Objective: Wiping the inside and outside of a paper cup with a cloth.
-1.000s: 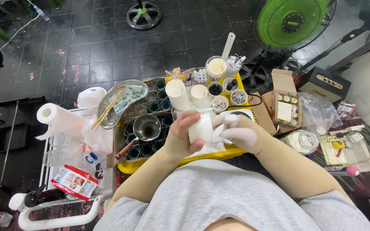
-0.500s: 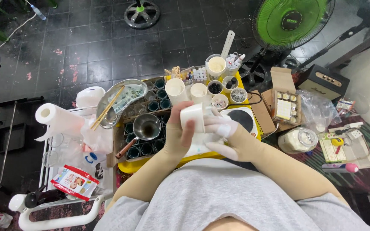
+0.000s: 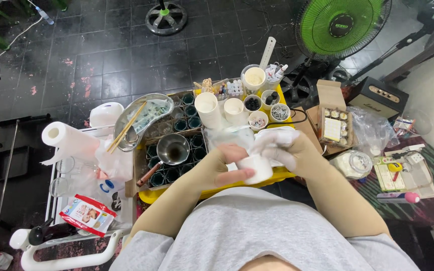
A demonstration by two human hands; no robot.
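Note:
A small white cup lies sideways between both hands, close to my body above the yellow tray. My left hand grips its left side with fingers curled around it. My right hand, in a white glove, rests on the cup's upper right side. Behind the hands stand two tall stacks of white paper cups and several small round pots with beads or dark bits.
A small metal pan sits on a crate of dark green glasses. A metal dish with chopsticks and a paper towel roll lie left. A green fan, an open cardboard box and a jar stand right.
The cup has come down toward my body and tipped onto its side. Both hands moved down with it, and the gloved right hand shifted over its top.

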